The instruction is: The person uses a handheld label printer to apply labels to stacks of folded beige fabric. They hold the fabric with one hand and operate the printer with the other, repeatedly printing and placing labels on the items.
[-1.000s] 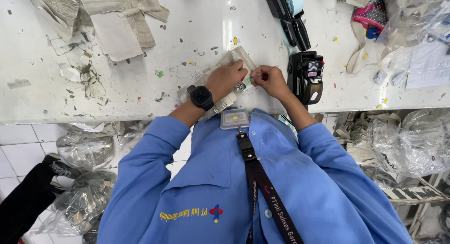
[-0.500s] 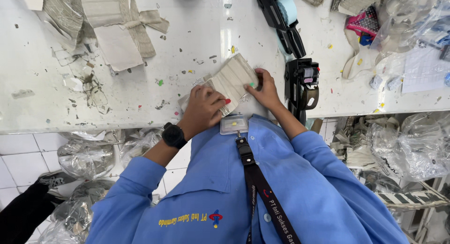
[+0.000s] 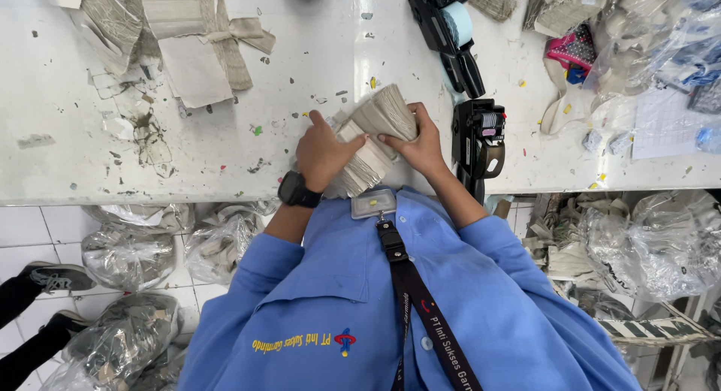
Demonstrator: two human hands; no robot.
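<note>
A thick stack of beige fabric pieces (image 3: pixel 375 139) lies at the near edge of the white table (image 3: pixel 90 166). My left hand (image 3: pixel 321 154), with a black watch on the wrist, presses on the stack's left side. My right hand (image 3: pixel 420 147) grips its right side, fingers over the top. Both hands hold the stack together, just above my blue shirt and badge.
Two black label guns (image 3: pixel 481 139) (image 3: pixel 449 30) lie right of the stack. Beige fabric scraps (image 3: pixel 188 38) sit at the far left. Clear bags of pieces (image 3: pixel 653 241) fill the floor on both sides. A person's black shoes (image 3: pixel 52 278) show at the left.
The stack has turned and shifted left on the table edge. My left hand moved from its front to its left side; my right hand now wraps over its right end.
</note>
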